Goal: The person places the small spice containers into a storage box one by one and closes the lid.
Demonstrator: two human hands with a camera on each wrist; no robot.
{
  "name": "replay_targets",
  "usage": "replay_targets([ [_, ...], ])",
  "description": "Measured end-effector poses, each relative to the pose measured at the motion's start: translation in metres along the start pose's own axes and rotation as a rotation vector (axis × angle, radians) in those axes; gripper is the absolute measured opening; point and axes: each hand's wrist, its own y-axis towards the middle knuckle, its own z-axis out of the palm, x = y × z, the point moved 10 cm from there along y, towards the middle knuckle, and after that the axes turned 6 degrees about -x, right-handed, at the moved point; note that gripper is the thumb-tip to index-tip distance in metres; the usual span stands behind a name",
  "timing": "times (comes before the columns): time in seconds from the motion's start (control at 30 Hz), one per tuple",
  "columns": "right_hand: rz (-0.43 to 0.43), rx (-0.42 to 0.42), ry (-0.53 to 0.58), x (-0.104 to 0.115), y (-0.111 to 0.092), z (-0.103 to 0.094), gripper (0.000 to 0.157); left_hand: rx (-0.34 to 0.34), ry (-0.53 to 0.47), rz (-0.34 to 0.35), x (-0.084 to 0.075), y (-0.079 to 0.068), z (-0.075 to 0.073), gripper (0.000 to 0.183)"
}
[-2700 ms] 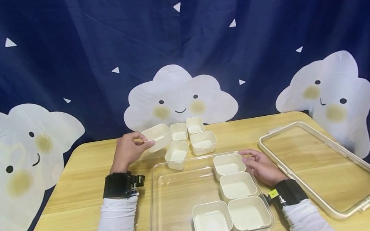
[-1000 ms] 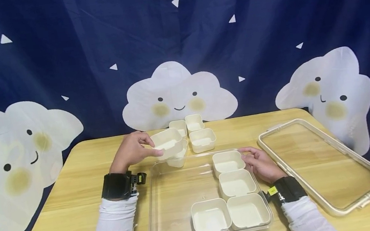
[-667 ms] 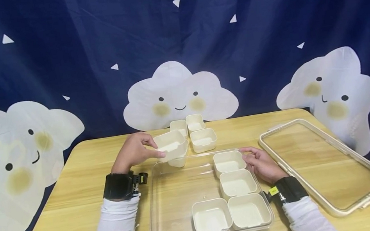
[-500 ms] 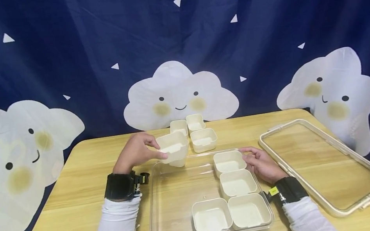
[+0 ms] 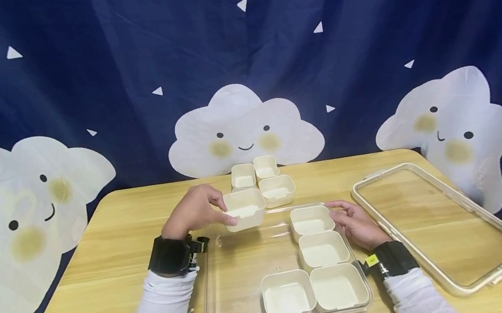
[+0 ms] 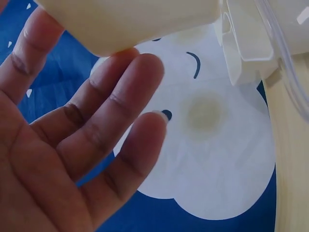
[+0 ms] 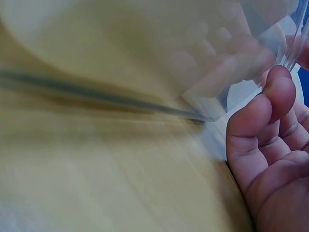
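In the head view my left hand (image 5: 198, 209) pinches a small cream plastic box (image 5: 245, 209) by its left side, thumb inside the rim. The box hangs over the far-left edge of a large clear bin (image 5: 242, 264). The left wrist view shows its underside (image 6: 135, 24) above my other, spread fingers. My right hand (image 5: 357, 224) grips the clear bin's far right corner; in the right wrist view, the thumb and finger are at the rim. Inside the bin a column of cream boxes (image 5: 324, 249) lines the right side, and another cream box (image 5: 288, 294) sits at the front middle.
Behind the bin stand more cream boxes: a small one (image 5: 243, 176), another small one (image 5: 265, 167), and a wider one (image 5: 277, 190). One more is mostly hidden behind the held box. A clear lid (image 5: 444, 225) with a cream rim lies on the table's right side.
My left hand has carried the cream box right and nearer, from the back left of the table to over the bin's far edge. The right hand stays at the bin's corner.
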Motion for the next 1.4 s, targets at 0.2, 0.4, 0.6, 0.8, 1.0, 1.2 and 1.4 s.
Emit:
replay_targets([
  [0.2, -0.008, 0.005, 0.001, 0.0, -0.001, 0.001, 0.024, 0.039, 0.057, -0.006, -0.009, -0.003, 0.004, 0.03],
  [0.4, -0.011, 0.01, 0.01, 0.002, -0.001, 0.002, 0.023, 0.048, 0.083, -0.01, -0.015, -0.006, 0.004, 0.03],
  [0.6, -0.005, 0.002, 0.004, 0.0, 0.0, 0.002, 0.024, 0.061, 0.077, -0.001, -0.016, -0.008, 0.009, 0.029],
  [0.8, 0.004, -0.015, -0.015, -0.003, 0.0, 0.0, 0.026, 0.084, 0.114, 0.031, -0.024, -0.008, 0.014, 0.031],
  [1.0, -0.009, -0.015, -0.006, -0.001, 0.0, 0.0, 0.023, 0.095, 0.144, 0.057, -0.032, -0.008, 0.017, 0.032],
  [1.2, -0.03, 0.006, 0.021, 0.002, 0.0, 0.001, 0.023, 0.105, 0.144, 0.045, -0.037, -0.009, 0.022, 0.032],
  [1.4, -0.04, 0.03, 0.033, 0.003, 0.001, 0.002, 0.023, 0.117, 0.166, 0.035, -0.041, -0.01, 0.028, 0.034],
])
